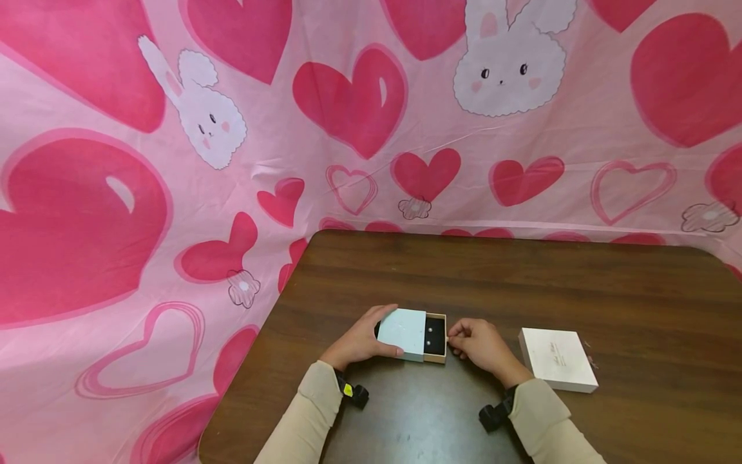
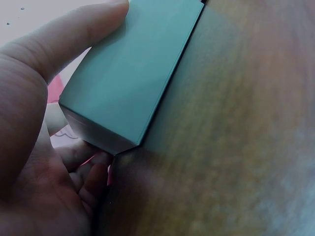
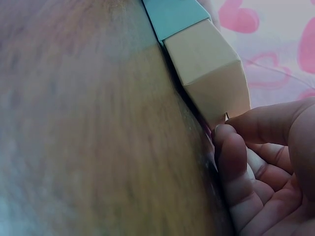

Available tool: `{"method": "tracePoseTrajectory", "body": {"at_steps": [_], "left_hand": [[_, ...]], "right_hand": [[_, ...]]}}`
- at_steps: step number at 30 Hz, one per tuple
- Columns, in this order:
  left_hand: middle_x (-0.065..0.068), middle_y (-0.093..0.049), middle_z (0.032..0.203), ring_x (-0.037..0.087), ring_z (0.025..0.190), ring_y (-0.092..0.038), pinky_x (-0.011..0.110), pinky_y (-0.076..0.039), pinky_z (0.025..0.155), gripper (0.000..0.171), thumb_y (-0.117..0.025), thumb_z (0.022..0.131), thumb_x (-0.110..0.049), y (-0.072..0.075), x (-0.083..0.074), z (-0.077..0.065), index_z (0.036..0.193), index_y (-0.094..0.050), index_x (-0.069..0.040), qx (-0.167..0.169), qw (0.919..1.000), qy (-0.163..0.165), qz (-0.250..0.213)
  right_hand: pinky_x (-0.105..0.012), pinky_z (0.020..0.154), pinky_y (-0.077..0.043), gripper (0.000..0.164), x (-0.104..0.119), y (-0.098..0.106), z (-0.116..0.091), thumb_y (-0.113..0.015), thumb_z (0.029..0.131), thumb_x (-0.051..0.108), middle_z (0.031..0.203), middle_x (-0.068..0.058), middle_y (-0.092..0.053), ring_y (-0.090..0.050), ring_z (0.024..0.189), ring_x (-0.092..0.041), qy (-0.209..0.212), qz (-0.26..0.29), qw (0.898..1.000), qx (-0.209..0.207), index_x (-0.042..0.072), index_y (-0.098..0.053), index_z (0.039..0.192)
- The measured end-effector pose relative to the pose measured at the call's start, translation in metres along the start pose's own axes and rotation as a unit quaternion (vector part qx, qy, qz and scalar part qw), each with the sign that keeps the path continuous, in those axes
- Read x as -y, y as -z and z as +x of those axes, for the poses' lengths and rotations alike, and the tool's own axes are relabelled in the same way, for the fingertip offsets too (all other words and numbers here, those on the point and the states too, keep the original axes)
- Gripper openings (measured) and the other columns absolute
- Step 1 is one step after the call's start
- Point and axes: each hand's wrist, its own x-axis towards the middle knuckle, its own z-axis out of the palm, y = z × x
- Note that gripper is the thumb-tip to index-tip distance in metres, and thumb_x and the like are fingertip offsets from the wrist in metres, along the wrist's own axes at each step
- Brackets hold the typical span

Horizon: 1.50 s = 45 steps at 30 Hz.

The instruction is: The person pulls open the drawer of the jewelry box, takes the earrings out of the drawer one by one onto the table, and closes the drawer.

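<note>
A pale blue sliding jewelry box sleeve [image 1: 402, 332] lies on the table, gripped by my left hand [image 1: 362, 338] with the thumb along its near side and fingers around the far side. From the sleeve's right end a tan drawer [image 1: 436, 360] is pulled partly out. Its black insert [image 1: 429, 338] shows small bright studs. My right hand [image 1: 481, 345] pinches at the middle of the drawer's end; the right wrist view shows thumb and fingertip meeting at a small pull tab there, mostly hidden. In the left wrist view the thumb presses the sleeve's side [image 2: 130, 73].
To the right of my right hand lies a white square box [image 1: 559, 357] with small lettering, with a bit of clear plastic [image 1: 590, 354] by its right edge. All stand on a dark wooden table [image 1: 464, 277]. A pink heart-patterned cloth [image 1: 348, 193] hangs behind and left.
</note>
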Motion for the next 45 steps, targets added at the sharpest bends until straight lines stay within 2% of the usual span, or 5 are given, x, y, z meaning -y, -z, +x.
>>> {"method": "tracePoseTrajectory", "body": {"at_steps": [13, 32, 45], "left_hand": [[-0.003, -0.033, 0.150, 0.021, 0.126, -0.038, 0.055, -0.032, 0.104, 0.100, -0.084, 0.068, -0.053, -0.0002, -0.0009, -0.0004, 0.152, -0.033, -0.031, 0.000, 1.0000, 0.007, 0.000], [-0.003, -0.034, 0.150, 0.021, 0.125, -0.038, 0.054, -0.033, 0.103, 0.100, -0.084, 0.068, -0.053, -0.0008, -0.0005, -0.0005, 0.151, -0.034, -0.031, -0.003, 1.0000, 0.007, 0.003], [-0.004, -0.033, 0.150, 0.020, 0.125, -0.038, 0.054, -0.033, 0.103, 0.101, -0.083, 0.068, -0.055, -0.0008, -0.0007, -0.0003, 0.152, -0.033, -0.032, -0.003, 0.9999, 0.007, 0.010]], "right_hand": [[-0.031, 0.054, -0.052, 0.007, -0.0038, 0.0008, 0.0014, -0.071, 0.086, 0.002, 0.067, -0.004, -0.063, -0.060, 0.059, -0.019, 0.007, 0.010, 1.000, 0.002, -0.003, -0.066, 0.084], [-0.031, 0.055, -0.052, 0.004, -0.0008, 0.0018, 0.0002, -0.069, 0.086, -0.001, 0.068, -0.004, -0.062, -0.059, 0.060, -0.019, 0.005, 0.010, 1.000, 0.009, 0.000, -0.066, 0.087], [-0.031, 0.056, -0.052, 0.007, 0.0029, 0.0066, -0.0005, -0.069, 0.088, 0.003, 0.071, -0.006, -0.064, -0.060, 0.062, -0.019, 0.007, 0.007, 1.000, 0.006, -0.003, -0.065, 0.088]]}}
